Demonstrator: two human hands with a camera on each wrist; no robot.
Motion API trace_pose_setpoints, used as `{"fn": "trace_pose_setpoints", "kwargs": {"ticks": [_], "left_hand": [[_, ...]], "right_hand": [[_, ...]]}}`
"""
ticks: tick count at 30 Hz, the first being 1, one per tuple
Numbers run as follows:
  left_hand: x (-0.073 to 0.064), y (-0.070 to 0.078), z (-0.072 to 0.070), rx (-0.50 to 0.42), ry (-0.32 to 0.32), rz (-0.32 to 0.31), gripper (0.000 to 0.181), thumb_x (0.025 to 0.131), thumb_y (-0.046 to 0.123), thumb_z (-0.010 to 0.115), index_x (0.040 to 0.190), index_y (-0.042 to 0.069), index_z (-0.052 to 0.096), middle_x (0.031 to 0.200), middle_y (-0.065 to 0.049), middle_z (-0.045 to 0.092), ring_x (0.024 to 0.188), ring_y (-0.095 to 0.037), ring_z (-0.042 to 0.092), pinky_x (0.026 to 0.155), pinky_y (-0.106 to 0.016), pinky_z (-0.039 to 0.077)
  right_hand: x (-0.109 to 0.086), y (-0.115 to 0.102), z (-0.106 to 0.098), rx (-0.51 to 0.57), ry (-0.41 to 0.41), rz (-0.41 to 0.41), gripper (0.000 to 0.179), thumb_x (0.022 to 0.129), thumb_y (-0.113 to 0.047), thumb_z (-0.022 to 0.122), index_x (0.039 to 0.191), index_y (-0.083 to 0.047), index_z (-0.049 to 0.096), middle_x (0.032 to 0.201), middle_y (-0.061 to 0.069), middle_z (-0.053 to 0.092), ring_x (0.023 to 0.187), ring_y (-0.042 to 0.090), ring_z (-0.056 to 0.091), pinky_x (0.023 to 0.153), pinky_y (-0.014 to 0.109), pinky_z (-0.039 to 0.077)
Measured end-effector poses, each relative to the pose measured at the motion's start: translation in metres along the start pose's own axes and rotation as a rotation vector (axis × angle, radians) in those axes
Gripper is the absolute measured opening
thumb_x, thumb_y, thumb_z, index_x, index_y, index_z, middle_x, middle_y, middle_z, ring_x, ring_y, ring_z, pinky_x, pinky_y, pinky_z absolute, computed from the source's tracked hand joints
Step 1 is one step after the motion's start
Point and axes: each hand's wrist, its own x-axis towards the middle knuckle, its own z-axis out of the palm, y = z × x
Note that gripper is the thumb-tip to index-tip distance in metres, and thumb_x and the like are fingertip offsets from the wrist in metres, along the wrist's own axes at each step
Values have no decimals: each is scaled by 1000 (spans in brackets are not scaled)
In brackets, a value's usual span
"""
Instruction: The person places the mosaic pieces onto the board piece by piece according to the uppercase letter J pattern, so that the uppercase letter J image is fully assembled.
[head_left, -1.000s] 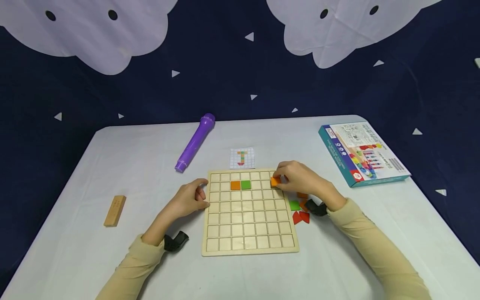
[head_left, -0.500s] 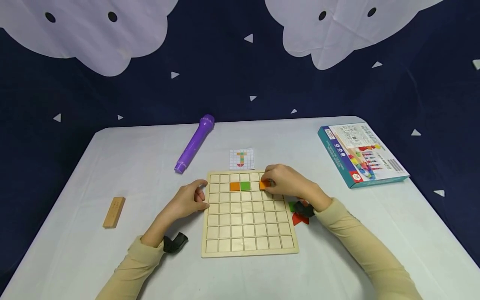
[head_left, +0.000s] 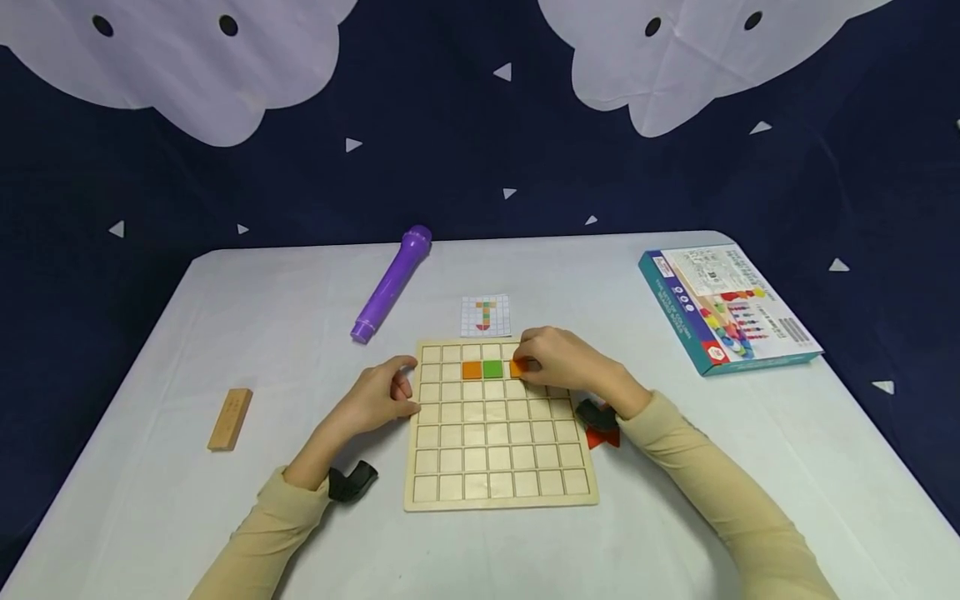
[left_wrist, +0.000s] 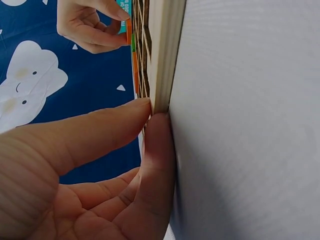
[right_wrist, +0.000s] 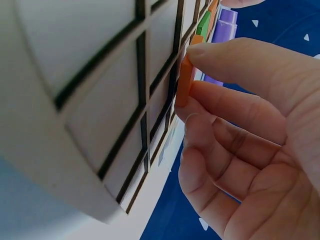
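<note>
One held orange tile (head_left: pixel 514 369) roughly aligns with the gridded board (head_left: pixel 497 435).

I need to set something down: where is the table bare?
The table is bare between the wooden block and the purple tube, and between the box and the right sleeve. It is crowded at the right side of the grid board: right hand, black strap and red pieces.

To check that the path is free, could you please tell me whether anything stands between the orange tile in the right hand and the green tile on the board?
Nothing visible does: the right hand pinches the orange tile close to the green tile, and only bare board shows between them.
</note>
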Motion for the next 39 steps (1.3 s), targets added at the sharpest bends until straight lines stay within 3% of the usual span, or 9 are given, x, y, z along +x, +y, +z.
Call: {"fn": "trace_pose_setpoints", "kwargs": {"ticks": [27,39], "left_hand": [[2,2,1,2,-11,-2,64,75,2,72,130,-9,43,82,-10,59,67,-11,53,58,-21,42],[1,1,0,10,-5,-1,64,75,3,72,130,-9,44,82,-10,60,67,-11,53,59,-20,43]], "right_hand": [[6,-7,2,0,-17,18,16,82,-17,70,95,-9,73,88,2,65,72,8,52,64,22,45],[-10,0,-9,39,98,42,18,83,-16,69,98,-7,73,92,4,67,77,13,62,68,27,52]]}}
